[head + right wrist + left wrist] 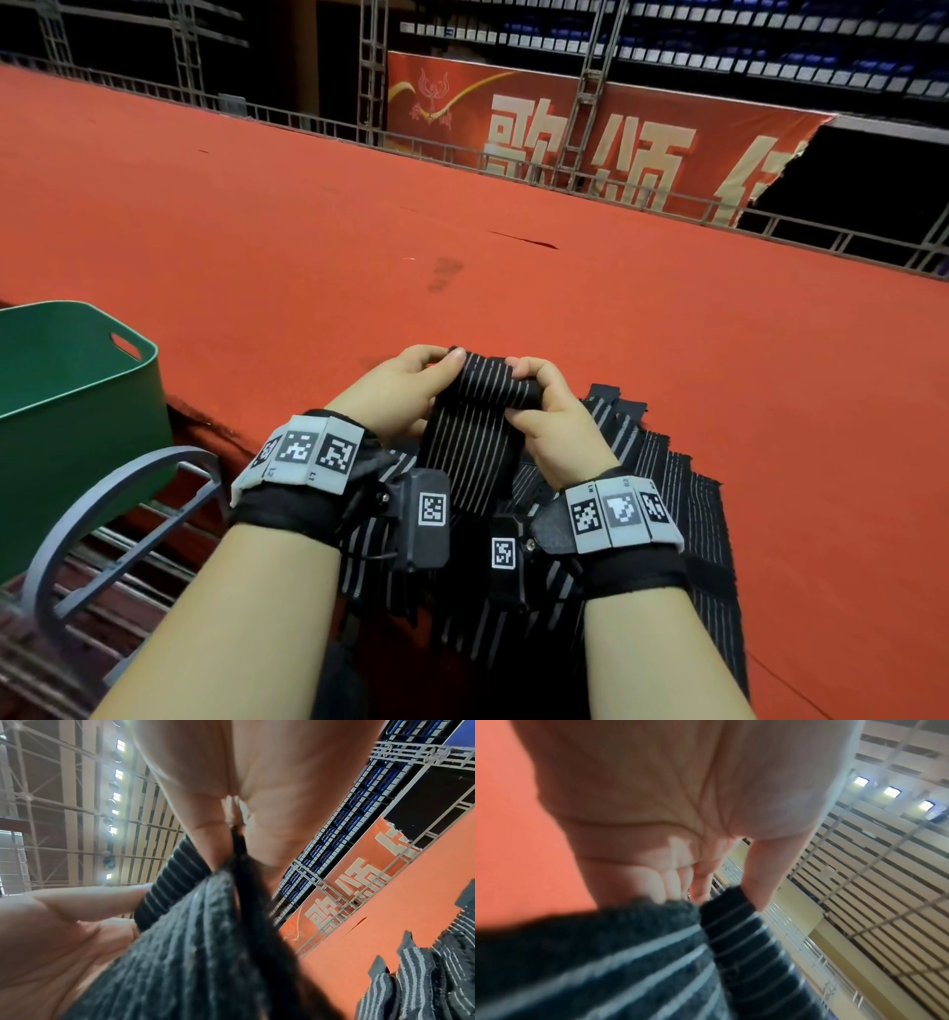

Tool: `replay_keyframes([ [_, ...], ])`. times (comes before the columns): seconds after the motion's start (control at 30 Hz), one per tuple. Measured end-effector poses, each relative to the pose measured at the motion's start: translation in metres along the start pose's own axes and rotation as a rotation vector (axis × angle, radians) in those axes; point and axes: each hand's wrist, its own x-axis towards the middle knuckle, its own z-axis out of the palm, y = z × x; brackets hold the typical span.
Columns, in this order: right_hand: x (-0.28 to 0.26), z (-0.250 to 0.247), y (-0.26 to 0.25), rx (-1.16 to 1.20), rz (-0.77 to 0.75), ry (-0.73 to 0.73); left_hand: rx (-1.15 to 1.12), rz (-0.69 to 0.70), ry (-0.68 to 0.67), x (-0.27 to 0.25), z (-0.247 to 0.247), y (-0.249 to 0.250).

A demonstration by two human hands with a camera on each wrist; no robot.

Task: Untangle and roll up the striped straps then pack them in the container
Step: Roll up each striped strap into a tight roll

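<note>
Head view: hands pinch striped strap; roll core hidden.

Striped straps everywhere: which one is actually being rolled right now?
The raised strap pinched by the left hand and right hand, its top end curled into a roll. The other straps lie loose on the red carpet.

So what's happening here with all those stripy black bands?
A person is rolling up one striped strap: the left hand and right hand both grip its top end, where a small roll is forming, above a pile of loose straps on the red carpet. A green container waits at the left; its inside is hidden.
</note>
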Motion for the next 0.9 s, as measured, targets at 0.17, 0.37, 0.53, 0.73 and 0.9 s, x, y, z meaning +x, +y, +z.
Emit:
replay_keyframes([
  [0.17,-0.003,-0.006,-0.004,0.034,0.013,-0.041,-0.214,0.019,-0.006,0.001,0.000,-0.001],
  [0.37,0.001,-0.012,-0.002,0.163,0.105,-0.012,-0.227,0.083,0.006,0.000,-0.004,-0.004],
  [0.53,0.002,-0.014,0.003,0.106,0.101,0.033,-0.187,0.078,-0.029,-0.002,-0.005,-0.004],
  [0.73,0.001,-0.017,0.005,0.109,0.054,0.007,-0.171,-0.002,-0.017,-0.002,-0.005,-0.008],
  [0.9,0.000,-0.014,0.008,0.016,-0.007,-0.015,-0.127,-0.069,-0.011,-0.001,-0.005,-0.013],
])
